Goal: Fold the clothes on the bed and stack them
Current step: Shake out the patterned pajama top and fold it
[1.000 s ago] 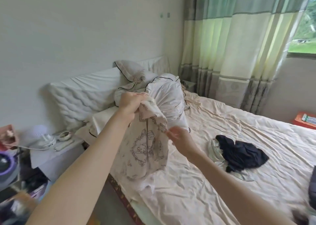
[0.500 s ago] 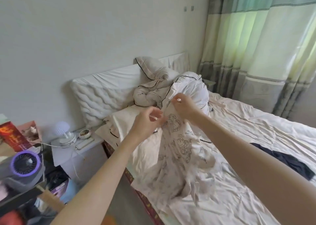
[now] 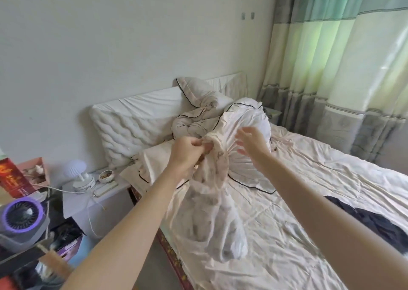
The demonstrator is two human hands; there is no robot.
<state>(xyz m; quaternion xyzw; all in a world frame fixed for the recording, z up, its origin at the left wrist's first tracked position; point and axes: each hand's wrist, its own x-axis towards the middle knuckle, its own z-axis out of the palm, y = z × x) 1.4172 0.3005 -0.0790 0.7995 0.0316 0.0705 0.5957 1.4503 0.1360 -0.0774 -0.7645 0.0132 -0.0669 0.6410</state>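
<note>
Forearms reach out from the bottom of the view toward the bed [image 3: 331, 201], both raised so that the garment hangs free instead of dragging on the sheet. Nearest on the left side, a purple fan [image 3: 21, 212] and a red box [image 3: 13, 180] crowd a dark stand, well apart from the work. The left hand [image 3: 187, 155] is clenched round a bunched edge of the pale printed garment [image 3: 212, 201], which droops from that fist in a long crumpled column, its lower end seeming to rest on the sheet near the bed's edge; holding it high probably lets its weight pull the folds out. The right hand [image 3: 254, 144] is beside the bunch with fingers spread and gripping nothing, likely placed to catch another edge so the piece can be opened flat. To the right, a dark garment [image 3: 364, 219] lies heaped on the sheet, not yet folded. Past the hands, a rumpled duvet [image 3: 242, 122] with dark piping is pushed up toward the pillow [image 3: 132, 130], leaving the middle of the mattress free for folding. On the bedside table [image 3: 88, 199] stand a small white lamp [image 3: 77, 172] and a bowl [image 3: 105, 176]. Furthest back hang the green striped curtains [image 3: 342, 58].
</note>
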